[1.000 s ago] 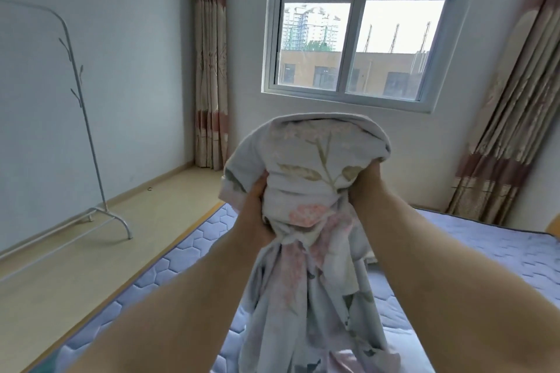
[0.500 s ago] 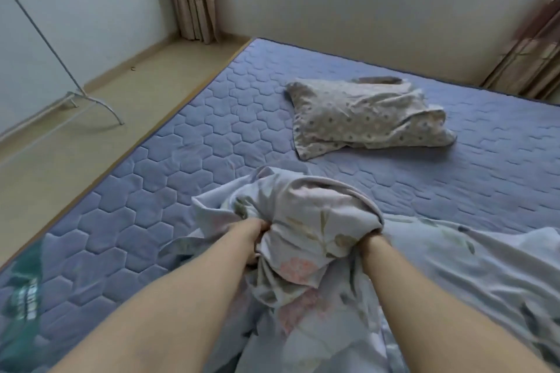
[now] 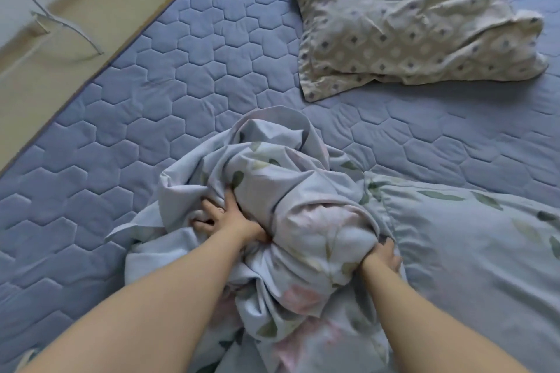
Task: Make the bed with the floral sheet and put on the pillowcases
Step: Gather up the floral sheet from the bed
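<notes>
A bunched pale-blue floral sheet point(image 3: 303, 206) with pink flowers and green leaves lies in a heap on the blue quilted mattress point(image 3: 151, 118). My left hand point(image 3: 225, 216) digs into the left side of the heap, fingers curled into the folds. My right hand point(image 3: 383, 257) grips the right side of the bundle. More floral fabric point(image 3: 469, 245) spreads flat to the right. A beige pillow point(image 3: 415, 30) with a diamond pattern lies further up the mattress, apart from the sheet.
The mattress's left edge runs diagonally beside a wooden floor point(image 3: 54, 48). A white metal rack foot point(image 3: 69, 30) stands on that floor at upper left. Bare mattress lies between the heap and the pillow.
The sheet bundle, held up in front of the window a second ago, has come down onto the mattress. My view has tilted down with it. Both hands kept hold of the fabric.
</notes>
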### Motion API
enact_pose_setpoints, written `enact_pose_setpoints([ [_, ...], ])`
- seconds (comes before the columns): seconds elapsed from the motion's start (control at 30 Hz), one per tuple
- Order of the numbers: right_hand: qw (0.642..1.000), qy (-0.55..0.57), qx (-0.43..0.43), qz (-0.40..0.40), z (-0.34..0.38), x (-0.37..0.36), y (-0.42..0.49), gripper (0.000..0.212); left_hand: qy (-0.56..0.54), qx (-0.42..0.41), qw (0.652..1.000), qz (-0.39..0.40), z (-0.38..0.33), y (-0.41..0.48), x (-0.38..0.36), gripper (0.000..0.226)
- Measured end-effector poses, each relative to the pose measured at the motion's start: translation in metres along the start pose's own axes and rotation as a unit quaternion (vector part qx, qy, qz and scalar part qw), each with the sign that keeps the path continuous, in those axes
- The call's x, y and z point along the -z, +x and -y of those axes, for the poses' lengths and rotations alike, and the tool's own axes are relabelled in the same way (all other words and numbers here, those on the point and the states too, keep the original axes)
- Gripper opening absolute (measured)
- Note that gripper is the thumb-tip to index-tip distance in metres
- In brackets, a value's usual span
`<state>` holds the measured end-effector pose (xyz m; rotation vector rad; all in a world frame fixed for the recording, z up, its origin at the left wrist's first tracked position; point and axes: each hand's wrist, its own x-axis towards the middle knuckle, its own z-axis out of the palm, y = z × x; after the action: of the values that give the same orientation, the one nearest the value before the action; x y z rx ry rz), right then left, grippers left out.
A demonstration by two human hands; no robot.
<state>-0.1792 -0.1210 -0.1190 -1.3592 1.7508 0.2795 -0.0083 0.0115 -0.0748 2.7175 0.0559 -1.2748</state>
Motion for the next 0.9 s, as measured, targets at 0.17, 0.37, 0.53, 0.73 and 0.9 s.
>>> enact_pose_setpoints([
  [0.17,0.983,-0.14,0.1,-0.064,-0.003,-0.011,0.033,0.065,-0.028,-0.001,1.0,0.005,0.014,0.036,-0.022,0.137],
  [0.37,0.962,-0.128,0.242,0.019,0.0,-0.029,0.039,0.024,-0.091,-0.047,0.994,-0.026,0.034,0.055,-0.03,0.131],
  [0.53,0.97,-0.184,0.156,0.033,0.001,-0.023,0.037,0.048,-0.145,-0.093,0.984,-0.039,0.044,0.05,-0.021,0.114],
  [0.73,0.996,-0.022,0.068,0.051,0.003,-0.014,0.038,0.058,-0.122,-0.065,0.99,-0.032,0.043,0.046,-0.019,0.115],
  [0.9,0.996,0.028,0.074,0.033,-0.003,-0.025,0.024,0.037,-0.183,-0.06,0.981,0.003,0.049,0.042,-0.014,0.107],
])
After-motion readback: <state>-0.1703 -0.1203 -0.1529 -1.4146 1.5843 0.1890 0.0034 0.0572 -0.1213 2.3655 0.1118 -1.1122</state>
